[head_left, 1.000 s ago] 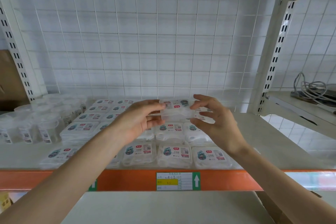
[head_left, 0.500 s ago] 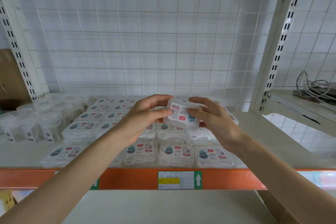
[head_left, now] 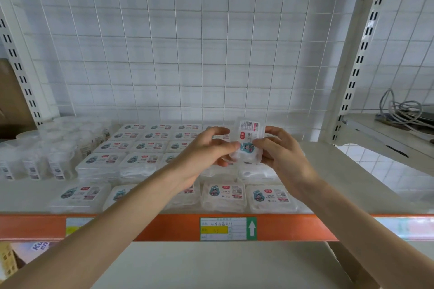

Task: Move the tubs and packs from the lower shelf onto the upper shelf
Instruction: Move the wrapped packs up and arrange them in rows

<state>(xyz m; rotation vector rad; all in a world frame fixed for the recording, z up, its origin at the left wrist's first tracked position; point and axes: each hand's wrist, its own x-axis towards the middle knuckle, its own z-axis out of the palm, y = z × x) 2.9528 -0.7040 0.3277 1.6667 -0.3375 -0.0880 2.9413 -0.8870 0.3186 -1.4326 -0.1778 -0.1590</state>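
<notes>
Fingers of your left hand (head_left: 206, 150) are curled, thumb and fingertips pinching the left edge of the clear plastic pack (head_left: 247, 142); fingers of your right hand (head_left: 281, 150) are curled on its right edge. Pack is held on end, label facing you, in the air above the packs already laid on the upper shelf (head_left: 340, 171).

Left to right: round clear tubs (head_left: 56, 159) at far left, then rows of flat packs (head_left: 131, 148) stacked in layers, then your held pack over the right-hand stacks.

Risk, judged: both grips are on edges only, and smooth plastic may slip. Setting the pack down tilted could topple it or nudge the front row (head_left: 270, 197), which sits at the orange shelf lip (head_left: 164, 225).
</notes>
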